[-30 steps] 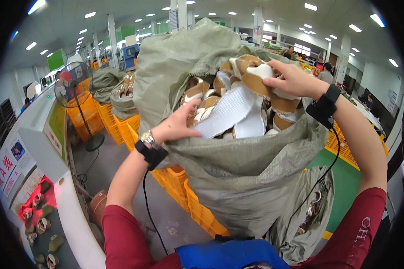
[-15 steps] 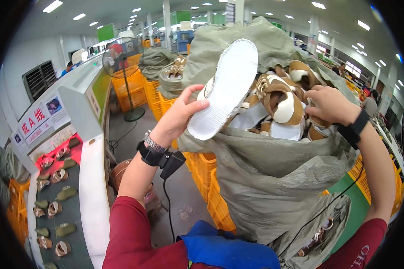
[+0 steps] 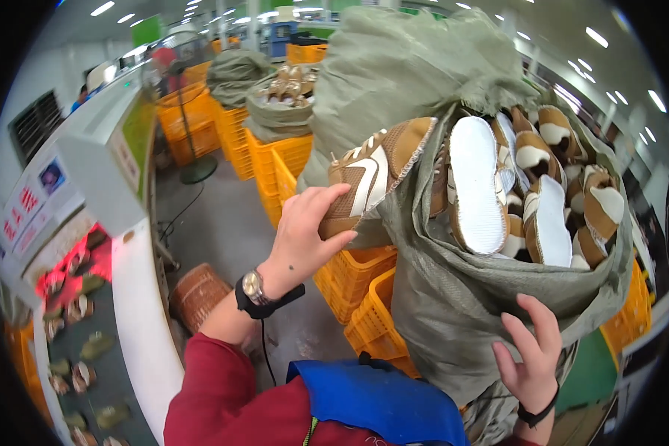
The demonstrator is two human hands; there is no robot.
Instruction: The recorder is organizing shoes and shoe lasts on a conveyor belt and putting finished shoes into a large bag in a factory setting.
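Observation:
My left hand (image 3: 310, 236) grips a brown shoe upper (image 3: 375, 172) by its heel end. White laces and a white side stripe show on it, and its stitched sole edge faces right. Beside it stands a big grey-green woven sack (image 3: 490, 305), open at the top and full of similar shoe uppers (image 3: 540, 152). One upper with a white underside (image 3: 477, 186) lies at the sack's near left rim. In front of the sack's lower side, my right hand (image 3: 531, 349) is empty, its fingers apart.
Orange crates (image 3: 375, 316) stand left of and under the sack. Further back is another sack of uppers (image 3: 282, 111). On the left runs a conveyor belt (image 3: 100, 379) carrying uppers and green shoe lasts. A standing fan (image 3: 193, 167) and a reddish-brown bin (image 3: 199, 296) are between.
The upper in my left hand has turned from white underside to brown side. My right hand has come away from the uppers, down to the sack's front. The view has shifted.

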